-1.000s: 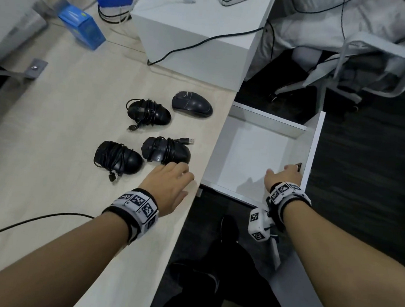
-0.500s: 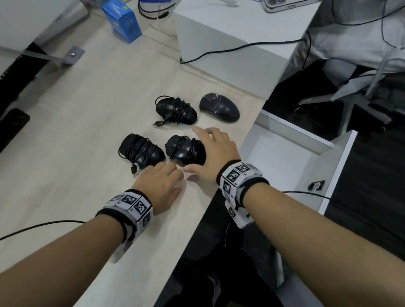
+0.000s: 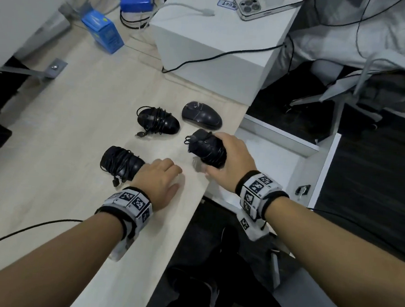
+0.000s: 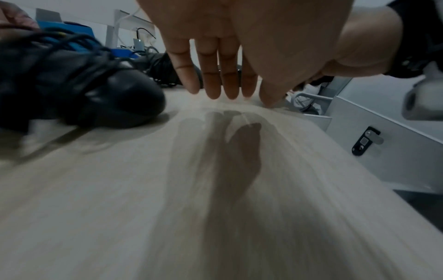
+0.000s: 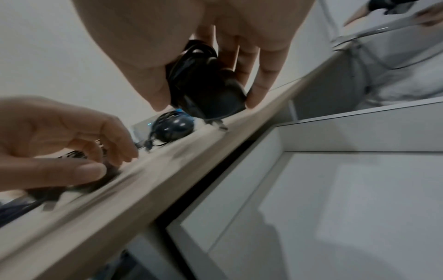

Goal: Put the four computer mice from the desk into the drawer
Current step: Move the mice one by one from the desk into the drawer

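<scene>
Four black computer mice sit by the open white drawer [image 3: 278,157]: the right hand [image 3: 232,160] curls its fingers around one cord-wrapped mouse [image 3: 206,151] above the surface [image 3: 52,141] edge beside the drawer. Left hand [image 3: 158,181], fingers relaxed, touches another wrapped mouse [image 3: 118,162]; a third wrapped mouse [image 3: 158,120] and a bare mouse [image 3: 202,117] lie farther along that edge.

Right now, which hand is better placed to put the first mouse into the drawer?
Right. The right hand already holds a cord-wrapped mouse lifted at the desk edge, beside the open drawer. The left hand holds nothing, near another mouse, farther from the drawer.
</scene>
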